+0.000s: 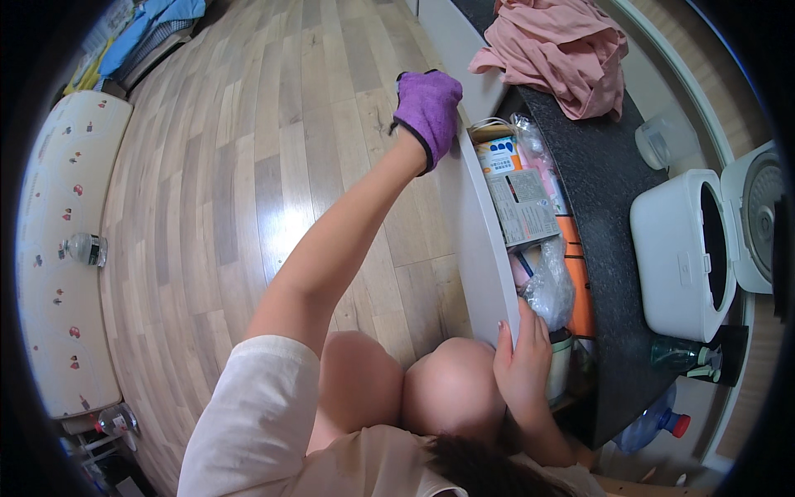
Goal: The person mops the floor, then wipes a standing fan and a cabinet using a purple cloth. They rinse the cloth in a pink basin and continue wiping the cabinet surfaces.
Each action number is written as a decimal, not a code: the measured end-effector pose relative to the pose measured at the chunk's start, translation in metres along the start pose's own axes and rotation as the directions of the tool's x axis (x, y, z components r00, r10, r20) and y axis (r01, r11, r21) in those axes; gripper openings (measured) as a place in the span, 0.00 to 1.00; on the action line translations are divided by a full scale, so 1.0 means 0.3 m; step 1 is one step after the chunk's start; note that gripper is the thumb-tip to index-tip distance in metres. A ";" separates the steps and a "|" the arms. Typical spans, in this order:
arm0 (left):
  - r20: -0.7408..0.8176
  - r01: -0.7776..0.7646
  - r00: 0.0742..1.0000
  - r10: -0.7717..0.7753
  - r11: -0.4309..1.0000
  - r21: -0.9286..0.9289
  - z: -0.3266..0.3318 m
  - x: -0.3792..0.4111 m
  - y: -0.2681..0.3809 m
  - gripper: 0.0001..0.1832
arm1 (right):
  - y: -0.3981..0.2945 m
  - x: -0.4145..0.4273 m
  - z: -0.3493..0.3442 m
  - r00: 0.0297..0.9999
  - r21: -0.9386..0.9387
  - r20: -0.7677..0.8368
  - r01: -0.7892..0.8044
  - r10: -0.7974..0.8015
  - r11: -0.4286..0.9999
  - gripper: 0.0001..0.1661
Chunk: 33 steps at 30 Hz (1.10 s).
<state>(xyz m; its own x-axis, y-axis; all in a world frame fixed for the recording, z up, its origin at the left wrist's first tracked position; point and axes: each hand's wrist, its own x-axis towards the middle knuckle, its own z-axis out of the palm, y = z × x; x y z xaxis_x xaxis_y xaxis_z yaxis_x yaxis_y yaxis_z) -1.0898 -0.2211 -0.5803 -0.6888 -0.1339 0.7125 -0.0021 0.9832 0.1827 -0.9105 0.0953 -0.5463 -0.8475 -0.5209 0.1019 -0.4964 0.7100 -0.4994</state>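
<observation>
My left hand is covered by a purple cloth or mitt with black edging; its fingers are hidden. It is close to the far end of a white drawer front. My right hand grips the near end of that front, thumb on the outer face and fingers over the top edge. Inside the pulled-out drawer lie a grey printed box, an orange and white packet, clear plastic wrapping, orange items and a pale green-rimmed container.
A dark countertop holds pink fabric, a translucent container, a white appliance with its lid raised and a green spray bottle. On the left, a clear bottle lies on a patterned pad.
</observation>
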 end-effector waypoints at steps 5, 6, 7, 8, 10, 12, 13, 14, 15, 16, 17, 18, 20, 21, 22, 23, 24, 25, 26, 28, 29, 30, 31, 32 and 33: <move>0.207 0.101 0.976 -0.067 0.982 -0.158 -0.043 -0.115 0.127 0.07 | 0.007 -0.002 0.004 1.000 -0.037 -0.015 -0.017 0.016 0.999 0.23; 0.133 0.035 0.991 -0.020 0.993 -0.112 -0.085 -0.137 0.157 0.08 | 0.003 -0.005 0.004 1.000 -0.034 -0.024 -0.005 0.004 0.999 0.23; 0.055 -0.028 0.998 0.032 0.997 -0.071 -0.110 -0.159 0.193 0.09 | 0.008 -0.006 0.006 0.999 -0.043 -0.037 0.005 -0.006 0.999 0.23; 0.121 0.116 0.990 -0.079 0.934 -0.337 -0.115 -0.197 0.221 0.09 | 0.010 -0.008 0.009 0.999 -0.052 -0.051 0.014 -0.017 0.999 0.23; 0.274 0.382 0.919 -0.282 0.476 -0.792 -0.103 -0.280 0.253 0.12 | 0.006 -0.008 0.012 0.999 -0.061 -0.041 0.027 -0.029 0.998 0.23; 0.055 0.133 0.990 -0.128 0.743 -0.656 -0.118 -0.325 0.275 0.14 | 0.004 -0.010 0.013 0.999 -0.061 -0.029 0.021 -0.023 0.998 0.23; -0.115 -0.049 0.993 -0.009 0.870 -0.491 -0.168 -0.317 0.297 0.10 | 0.011 -0.011 0.008 1.000 -0.059 -0.023 0.008 -0.009 0.998 0.23; 0.001 0.013 1.000 -0.015 0.855 -0.519 -0.220 -0.307 0.309 0.11 | 0.017 -0.011 0.003 1.000 -0.058 -0.018 -0.006 0.005 0.998 0.23; 0.117 0.076 0.993 -0.017 0.847 -0.525 -0.289 -0.296 0.305 0.13 | 0.014 -0.009 -0.002 1.000 -0.046 -0.011 -0.003 0.002 0.999 0.23; 0.237 0.142 0.971 -0.016 0.838 -0.527 -0.343 -0.293 0.296 0.14 | 0.016 -0.008 0.004 1.000 -0.034 -0.001 -0.005 0.005 0.999 0.24; 0.353 0.208 0.936 -0.013 0.827 -0.522 -0.388 -0.285 0.288 0.15 | 0.017 -0.010 0.006 1.000 -0.023 0.009 -0.009 0.009 1.000 0.24; 0.407 0.206 0.913 0.037 0.819 -0.535 -0.438 -0.264 0.275 0.14 | 0.014 -0.009 0.007 1.000 -0.022 0.008 -0.010 0.010 1.000 0.24; 0.403 0.264 0.913 0.060 0.666 -0.698 -0.484 -0.253 0.266 0.12 | 0.013 -0.008 0.001 1.000 -0.023 0.004 -0.014 0.014 1.000 0.25; 0.356 0.302 0.934 0.018 0.493 -0.816 -0.502 -0.265 0.271 0.12 | 0.011 -0.008 -0.002 1.000 -0.002 0.016 -0.019 0.019 1.000 0.26; 0.358 0.322 0.933 0.018 0.397 -0.859 -0.526 -0.269 0.269 0.12 | 0.009 -0.006 -0.007 0.999 0.019 0.026 -0.025 0.025 1.000 0.27; 0.361 0.339 0.932 0.019 0.298 -0.892 -0.549 -0.272 0.267 0.13 | 0.004 -0.004 -0.009 0.999 0.039 0.037 -0.032 0.031 0.999 0.28; 0.402 0.365 0.912 0.074 0.299 -0.882 -0.590 -0.260 0.262 0.14 | -0.002 -0.001 -0.012 1.000 0.000 -0.022 0.019 -0.019 1.000 0.28; 0.385 0.313 0.920 0.073 0.454 -0.834 -0.621 -0.247 0.275 0.15 | -0.010 0.007 -0.012 0.995 -0.044 -0.075 0.069 -0.073 0.997 0.29; 0.369 0.256 0.926 0.073 0.598 -0.760 -0.652 -0.233 0.288 0.17 | -0.018 0.017 -0.015 0.984 -0.090 -0.125 0.117 -0.128 0.989 0.30; 0.190 0.099 0.981 0.047 0.717 -0.690 -0.630 -0.261 0.291 0.18 | -0.053 0.044 -0.052 0.979 0.004 -0.096 0.180 -0.179 0.984 0.30; 0.180 0.080 0.982 0.054 0.749 -0.658 -0.630 -0.273 0.287 0.18 | -0.066 0.061 -0.062 0.975 0.055 -0.083 0.210 -0.205 0.976 0.31; 0.170 0.060 0.984 0.061 0.777 -0.627 -0.637 -0.277 0.288 0.19 | -0.070 0.078 -0.052 0.987 0.289 -0.040 0.160 -0.155 0.944 0.30; 0.235 0.086 0.968 0.084 0.771 -0.631 -0.671 -0.247 0.306 0.20 | -0.064 0.094 -0.050 0.994 0.491 0.010 0.087 -0.105 0.867 0.30; 0.299 0.113 0.948 0.107 0.766 -0.633 -0.688 -0.230 0.319 0.21 | -0.061 0.113 -0.051 0.995 0.666 0.067 0.005 -0.068 0.746 0.29; 0.314 0.084 0.937 0.154 0.773 -0.629 -0.691 -0.220 0.321 0.21 | -0.075 0.144 -0.055 0.984 0.790 0.165 -0.090 -0.068 0.606 0.30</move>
<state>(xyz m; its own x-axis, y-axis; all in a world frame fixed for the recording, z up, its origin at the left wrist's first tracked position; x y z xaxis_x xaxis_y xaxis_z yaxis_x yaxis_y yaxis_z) -0.8943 -0.1433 -0.4691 -0.8733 0.0655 0.4828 0.3970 0.6702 0.6271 -0.9390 0.0647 -0.5164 -0.7691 -0.6391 -0.0071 -0.0763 0.1029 -0.9918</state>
